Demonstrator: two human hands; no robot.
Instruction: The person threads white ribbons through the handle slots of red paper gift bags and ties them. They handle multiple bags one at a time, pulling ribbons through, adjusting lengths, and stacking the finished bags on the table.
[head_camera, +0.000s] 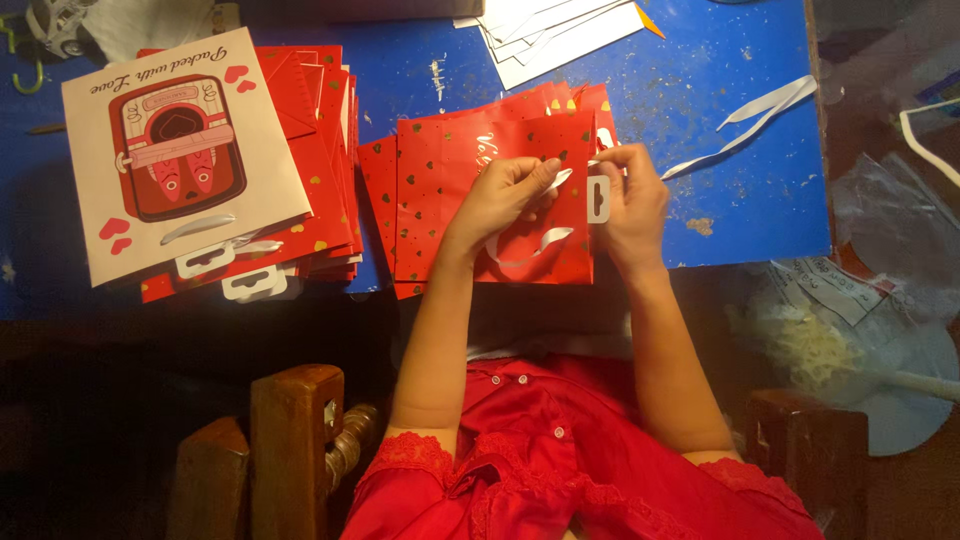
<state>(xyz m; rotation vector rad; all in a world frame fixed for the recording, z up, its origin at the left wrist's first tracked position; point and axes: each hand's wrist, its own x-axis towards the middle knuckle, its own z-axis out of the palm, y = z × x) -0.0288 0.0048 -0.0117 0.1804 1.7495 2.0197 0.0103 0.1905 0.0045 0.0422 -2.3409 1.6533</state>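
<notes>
Left hand (505, 195) rests on the red bag (470, 200), fingers curled and pinched shut on the white ribbon (535, 243), which loops down from the fingertips across the bag's lower half. Right hand (630, 200) sits at 3 o'clock of the left, just off the bag's right edge, thumb and fingers closed on a small white tag (598, 198) with a slot in it. The two hands nearly meet over the bag's upper right corner.

The red bag lies flat, printed with small gold hearts, on top of several like it, at the middle of the blue table (720, 150), close to its near edge.

At 9 o'clock of the hands, a stack (325, 150) of red bags, well apart from them. On that stack lies a cream bag (175, 150) with a red tin design and red hearts, its white ribbon handle toward the near edge. White tags show under its lower edge.

At 12 o'clock, white sheets (560, 30) fanned at the far table edge. At 2 o'clock, a loose ribbon strip (760, 115) lying on the bare blue surface. At 4 o'clock, off the table, clear plastic wrapping (880, 300). At 7 o'clock, a wooden chair arm (295, 440).
</notes>
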